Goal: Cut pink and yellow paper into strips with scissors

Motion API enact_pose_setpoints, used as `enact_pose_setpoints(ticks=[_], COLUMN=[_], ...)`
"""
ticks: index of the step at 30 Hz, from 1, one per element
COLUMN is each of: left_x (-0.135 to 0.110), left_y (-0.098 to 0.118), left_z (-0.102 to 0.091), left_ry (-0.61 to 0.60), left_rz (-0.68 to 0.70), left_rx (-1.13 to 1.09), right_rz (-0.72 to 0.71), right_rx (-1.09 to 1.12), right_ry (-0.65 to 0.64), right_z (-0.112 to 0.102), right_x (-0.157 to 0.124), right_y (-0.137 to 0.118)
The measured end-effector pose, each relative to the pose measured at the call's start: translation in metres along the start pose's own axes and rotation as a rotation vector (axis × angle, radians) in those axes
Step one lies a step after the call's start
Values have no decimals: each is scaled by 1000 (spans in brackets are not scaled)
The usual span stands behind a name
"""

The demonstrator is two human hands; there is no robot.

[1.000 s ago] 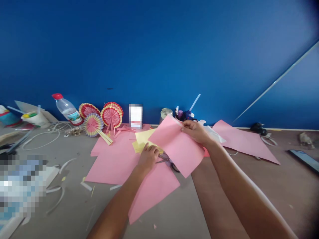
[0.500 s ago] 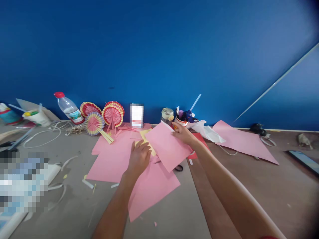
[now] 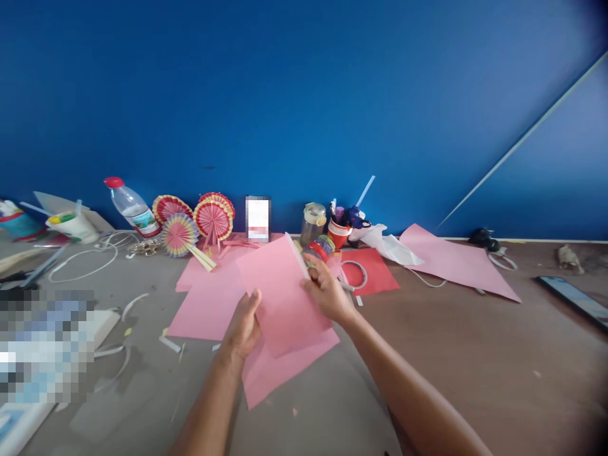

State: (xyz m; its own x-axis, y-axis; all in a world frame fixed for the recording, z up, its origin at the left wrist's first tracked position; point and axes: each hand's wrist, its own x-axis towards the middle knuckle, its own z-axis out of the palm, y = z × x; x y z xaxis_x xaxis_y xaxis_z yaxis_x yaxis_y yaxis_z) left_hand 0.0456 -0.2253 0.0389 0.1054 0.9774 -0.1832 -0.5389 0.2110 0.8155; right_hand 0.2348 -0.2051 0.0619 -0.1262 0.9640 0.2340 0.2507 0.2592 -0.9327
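We hold one pink sheet between both hands, above the counter. Our left hand grips its left edge, thumb on the upper face. Our right hand has its fingers closed on the opposite edge, beside a white strip. Further pink sheets lie below. To the right, a ring-shaped roll overlaps a red sheet; paper fans stand near the blue wall.

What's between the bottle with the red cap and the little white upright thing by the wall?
Round pleated paper fans; the head view shows them.
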Motion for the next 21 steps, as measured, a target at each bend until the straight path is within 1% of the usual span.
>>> enact_pose_setpoints(ticks=[3,6,9,12,15,17,19,21], left_x=[3,8,13,17,19,20,20,20], left_y=[-2,-4,-1,7,13,14,13,12], left_z=[-6,-15,-24,-33,-38,-38,-37,-35], left_ry=[47,107,222,289,279,260,242,230], left_rz=[-22,-24,40,46,-7,-54,-84,-98], left_rx=[20,37,68,56,42,38,28,14], right_rz=[18,72,73,53,113,132,96,44], right_rx=[-40,-27,-102,-317,-569,-718,-811,-860], right_ry=[22,10,64,94,16,-50,-137,-209], right_z=[13,15,3,-21,-47,-57,-61,-58], right_x=[-4,-3,-3,-9,-20,-28,-36,-41], right_y=[8,15,22,29,37,42,46,48])
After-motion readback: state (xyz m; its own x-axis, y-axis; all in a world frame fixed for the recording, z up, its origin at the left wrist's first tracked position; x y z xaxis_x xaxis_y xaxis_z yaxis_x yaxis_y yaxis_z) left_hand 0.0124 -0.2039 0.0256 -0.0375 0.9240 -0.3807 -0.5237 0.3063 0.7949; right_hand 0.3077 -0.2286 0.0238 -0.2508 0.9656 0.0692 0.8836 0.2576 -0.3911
